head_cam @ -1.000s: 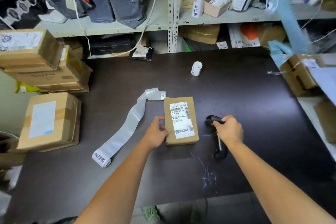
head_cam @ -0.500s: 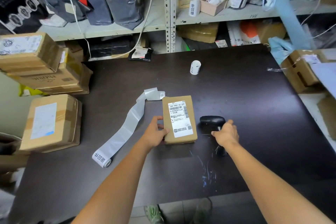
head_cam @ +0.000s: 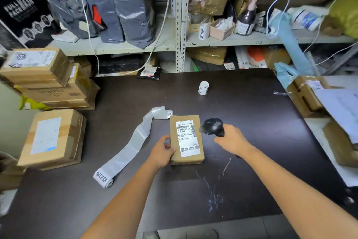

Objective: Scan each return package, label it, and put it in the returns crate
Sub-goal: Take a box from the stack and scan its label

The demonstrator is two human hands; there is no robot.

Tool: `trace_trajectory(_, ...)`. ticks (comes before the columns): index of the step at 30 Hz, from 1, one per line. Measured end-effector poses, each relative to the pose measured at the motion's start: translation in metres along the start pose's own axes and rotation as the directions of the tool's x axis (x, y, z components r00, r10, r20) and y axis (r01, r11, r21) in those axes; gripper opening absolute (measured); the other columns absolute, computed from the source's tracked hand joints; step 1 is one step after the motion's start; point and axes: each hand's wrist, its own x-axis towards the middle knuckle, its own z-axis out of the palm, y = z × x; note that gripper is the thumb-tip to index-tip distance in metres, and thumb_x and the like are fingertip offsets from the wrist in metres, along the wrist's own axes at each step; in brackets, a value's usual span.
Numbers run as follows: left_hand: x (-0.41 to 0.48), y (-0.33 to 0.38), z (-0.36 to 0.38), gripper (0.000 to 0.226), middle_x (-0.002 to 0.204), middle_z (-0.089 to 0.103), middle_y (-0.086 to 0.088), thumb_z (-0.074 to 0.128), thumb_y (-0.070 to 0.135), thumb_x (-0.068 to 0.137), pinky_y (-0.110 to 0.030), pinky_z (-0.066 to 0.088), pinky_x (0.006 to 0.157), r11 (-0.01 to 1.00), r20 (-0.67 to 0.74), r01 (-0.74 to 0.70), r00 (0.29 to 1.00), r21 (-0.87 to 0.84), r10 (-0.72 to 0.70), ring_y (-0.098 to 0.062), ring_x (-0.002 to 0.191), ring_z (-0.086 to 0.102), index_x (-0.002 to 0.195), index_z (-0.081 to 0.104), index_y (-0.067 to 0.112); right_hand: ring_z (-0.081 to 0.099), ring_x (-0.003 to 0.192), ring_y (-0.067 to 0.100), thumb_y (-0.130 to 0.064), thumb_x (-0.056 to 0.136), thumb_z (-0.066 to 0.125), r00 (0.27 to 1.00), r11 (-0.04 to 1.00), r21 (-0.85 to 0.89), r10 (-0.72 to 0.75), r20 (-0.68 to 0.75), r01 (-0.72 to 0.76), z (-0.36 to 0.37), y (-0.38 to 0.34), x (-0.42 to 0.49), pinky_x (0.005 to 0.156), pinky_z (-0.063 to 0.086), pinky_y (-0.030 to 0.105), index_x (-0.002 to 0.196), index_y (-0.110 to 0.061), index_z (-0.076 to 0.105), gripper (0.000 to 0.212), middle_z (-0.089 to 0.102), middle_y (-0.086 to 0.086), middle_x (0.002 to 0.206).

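A small brown cardboard package (head_cam: 187,140) with a white shipping label lies flat on the dark table (head_cam: 251,114). My left hand (head_cam: 162,150) grips its lower left edge. My right hand (head_cam: 231,139) holds a black barcode scanner (head_cam: 212,127) by the handle, lifted off the table, its head just right of the package's label. A long strip of white return labels (head_cam: 133,145) trails across the table to the left of the package. A small label roll (head_cam: 203,88) stands farther back.
Stacked cardboard boxes (head_cam: 52,138) sit at the table's left edge, with more above them (head_cam: 44,76). An open carton (head_cam: 308,93) and papers lie on the right. Metal shelving (head_cam: 180,25) crowded with bags and parcels runs behind the table.
My right hand has raised the scanner from lying on the table and swung its head toward the package label. My left hand has stayed on the package.
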Motion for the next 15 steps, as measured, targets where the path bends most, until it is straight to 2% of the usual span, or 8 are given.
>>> trace_trajectory(4, 0.001, 0.000, 0.001, 0.046, 0.102, 0.061, 0.000, 0.060, 0.011, 0.095, -0.042, 0.058, 0.083, 1.000, -0.005, 0.021, 1.000, -0.023, -0.021, -0.021, 0.098, 0.064, 0.135, 0.044, 0.027, 0.061, 0.077, 0.023, -0.017, 0.078, 0.059, 0.987, 0.944, -0.291, -0.132, 0.089, 0.152, -0.027, -0.018, 0.004, 0.059, 0.044, 0.031, 0.090, -0.019, 0.057, 0.013, 0.063, -0.003, 0.080)
trace_trajectory(6, 0.002, 0.000, 0.002, 0.044, 0.100, 0.061, 0.000, 0.060, 0.011, 0.094, -0.048, 0.057, 0.083, 0.999, -0.010, 0.026, 1.000, -0.036, -0.027, -0.023, 0.099, 0.065, 0.133, 0.045, 0.028, 0.060, 0.078, 0.021, -0.017, 0.079, 0.060, 0.978, 0.918, -0.343, -0.171, 0.117, 0.201, -0.041, -0.030, 0.006, 0.059, 0.044, 0.030, 0.092, -0.023, 0.057, 0.015, 0.061, -0.008, 0.081)
trace_trajectory(10, 0.003, -0.001, 0.002, 0.044, 0.102, 0.061, 0.000, 0.060, 0.012, 0.095, -0.048, 0.058, 0.083, 0.999, -0.011, 0.034, 0.999, -0.029, -0.034, -0.024, 0.099, 0.064, 0.132, 0.045, 0.030, 0.058, 0.077, 0.019, -0.022, 0.080, 0.062, 0.962, 0.837, -0.476, -0.205, 0.181, 0.268, -0.058, -0.047, 0.011, 0.056, 0.038, 0.028, 0.087, -0.027, 0.052, 0.013, 0.059, -0.007, 0.082)
trace_trajectory(15, 0.005, -0.003, 0.001, 0.048, 0.105, 0.061, -0.003, 0.061, 0.012, 0.093, -0.047, 0.057, 0.086, 0.999, -0.004, 0.037, 0.999, -0.032, -0.037, -0.025, 0.100, 0.065, 0.135, 0.045, 0.029, 0.060, 0.072, 0.020, -0.023, 0.077, 0.060, 0.949, 0.807, -0.506, -0.211, 0.234, 0.304, -0.065, -0.054, 0.010, 0.055, 0.040, 0.028, 0.072, -0.028, 0.045, 0.017, 0.060, -0.005, 0.075)
